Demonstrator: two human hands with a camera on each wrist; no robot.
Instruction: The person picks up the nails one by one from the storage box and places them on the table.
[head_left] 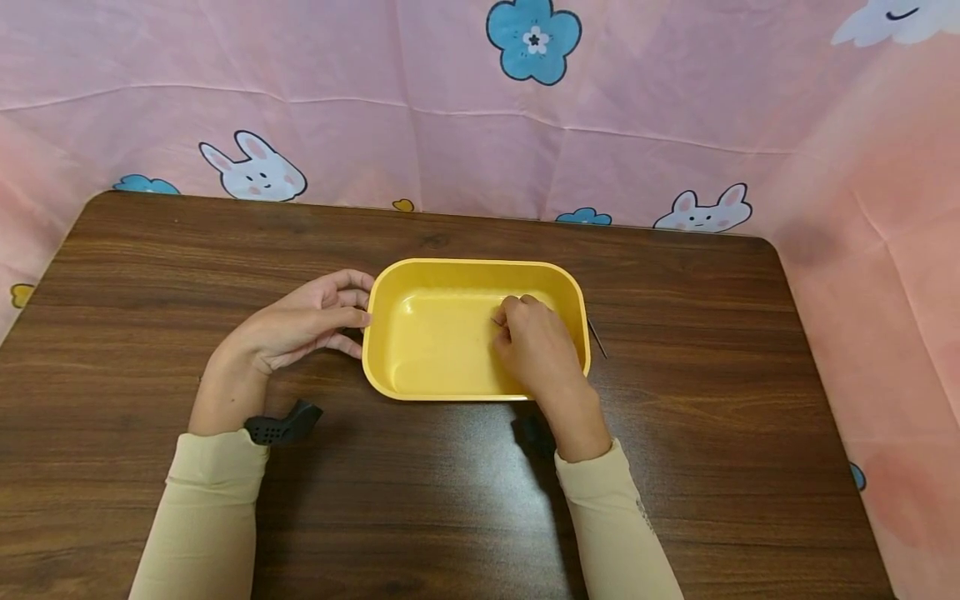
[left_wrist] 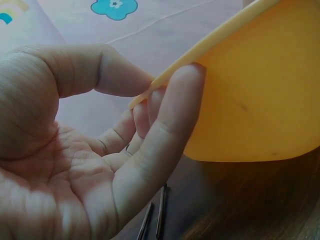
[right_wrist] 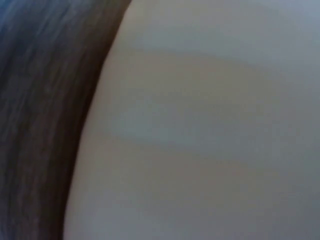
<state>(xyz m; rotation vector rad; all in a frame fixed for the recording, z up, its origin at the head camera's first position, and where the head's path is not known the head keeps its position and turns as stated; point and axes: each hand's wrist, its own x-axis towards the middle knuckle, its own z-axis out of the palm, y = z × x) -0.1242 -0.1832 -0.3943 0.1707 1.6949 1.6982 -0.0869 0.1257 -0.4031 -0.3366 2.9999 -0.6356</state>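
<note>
My left hand point(left_wrist: 100, 150) steadies the yellow tray's point(head_left: 420, 392) left rim mid-table with relaxed fingers; my right hand point(head_left: 536, 346) curls inside it, contents unclear. I'd keep that rim braced.

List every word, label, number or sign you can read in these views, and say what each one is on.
No readable text in any view.
Right sleeve: a faint small mark near the cuff, too small to read.
Pink backdrop: only printed rabbits, flowers and clouds, no lettering.
Yellow tray: plain, no label or brand visible.
Right wrist view: blurred throughout, nothing legible.
</note>
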